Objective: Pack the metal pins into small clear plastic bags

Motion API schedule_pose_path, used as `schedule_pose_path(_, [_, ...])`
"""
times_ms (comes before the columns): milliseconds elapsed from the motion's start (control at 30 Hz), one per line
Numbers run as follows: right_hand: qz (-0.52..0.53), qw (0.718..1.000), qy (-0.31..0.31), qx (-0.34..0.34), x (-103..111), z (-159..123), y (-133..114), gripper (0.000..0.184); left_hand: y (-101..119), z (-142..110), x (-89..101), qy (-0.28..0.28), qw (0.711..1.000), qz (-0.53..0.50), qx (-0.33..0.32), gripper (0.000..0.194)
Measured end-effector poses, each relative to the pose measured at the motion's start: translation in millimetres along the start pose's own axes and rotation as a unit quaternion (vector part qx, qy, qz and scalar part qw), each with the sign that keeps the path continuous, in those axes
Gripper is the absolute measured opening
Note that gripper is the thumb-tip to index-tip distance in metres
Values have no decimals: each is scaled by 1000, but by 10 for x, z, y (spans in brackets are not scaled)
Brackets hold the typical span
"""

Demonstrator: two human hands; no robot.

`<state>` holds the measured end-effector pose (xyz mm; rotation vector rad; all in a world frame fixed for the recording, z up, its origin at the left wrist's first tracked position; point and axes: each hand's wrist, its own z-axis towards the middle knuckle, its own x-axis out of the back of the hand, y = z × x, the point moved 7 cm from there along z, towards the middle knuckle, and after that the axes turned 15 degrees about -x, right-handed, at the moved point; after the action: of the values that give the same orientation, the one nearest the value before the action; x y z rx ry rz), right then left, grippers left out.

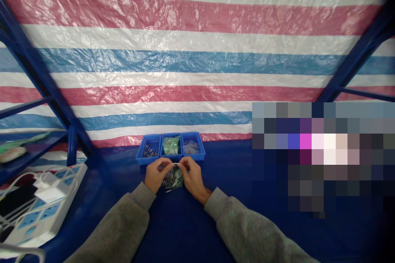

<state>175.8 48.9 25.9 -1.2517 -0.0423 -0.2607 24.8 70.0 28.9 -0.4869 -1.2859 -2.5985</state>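
Observation:
My left hand (158, 173) and my right hand (191, 176) meet over the blue table, fingertips pinched together. Between them runs a small, thin, silvery piece (176, 164), too small to identify. Under the fingers lies a loose pile (173, 179) of thin metal pieces and greenish bits. Just behind my hands, three joined blue bins stand in a row. In the left bin (142, 160) are thin dark and silvery pieces (150, 152). Green packets (171, 146) fill the middle bin, and clear plastic bags (190, 148) lie in the right one (200, 156).
At the left, a white power strip (58, 209) carries a plugged-in white adapter (51, 187) and cables. Blue metal posts (40, 70) rise on both sides. A striped plastic sheet (197, 65) hangs behind the table (117, 181). The right side is pixelated.

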Motion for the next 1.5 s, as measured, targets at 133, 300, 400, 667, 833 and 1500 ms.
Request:
schedule_pose_path(133, [-2,1000,7,2,16,-7,-21,12,-66,-6,-16,4,999,-42,29,23])
schedule_pose_path(300, [-5,1000,0,1,8,-4,-36,15,-57,17,-11,14,996,-86,26,22])
schedule_pose_path(400, [-8,1000,-9,4,-9,-4,-39,16,-7,29,1,22,996,-90,7,22])
schedule_pose_path(667, [-12,1000,-4,7,8,-9,-39,17,36,26,28,50,992,-113,-10,21])
schedule_pose_path(833, [-19,1000,4,10,25,-11,-54,20,93,-3,2,15,999,-30,-25,21])
schedule_pose_path(1500, [0,1000,18,0,52,-20,-65,24,394,16,-36,-65,971,144,-179,34])
